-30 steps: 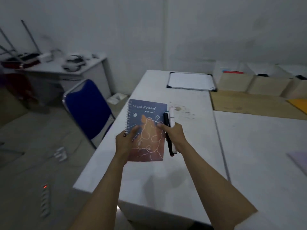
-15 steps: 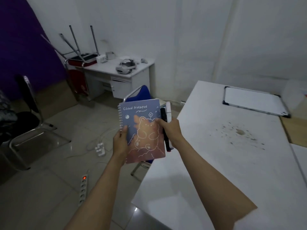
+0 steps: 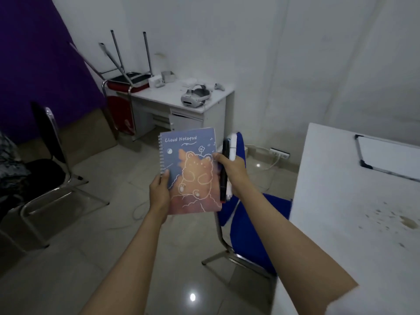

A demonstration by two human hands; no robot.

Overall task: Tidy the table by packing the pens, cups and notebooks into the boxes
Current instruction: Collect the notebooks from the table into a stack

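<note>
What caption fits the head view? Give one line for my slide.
Both hands hold a spiral notebook; the right hand also grips two pens.

Both hands (image 3: pixel 197 180) raised, fingers curled

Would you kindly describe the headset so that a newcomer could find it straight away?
Look to the small white desk against the back wall, beside the purple wall. The headset lies near its front edge, right of the upturned red chair. It is the only rounded white and grey visor there, with a looped head strap.
</note>
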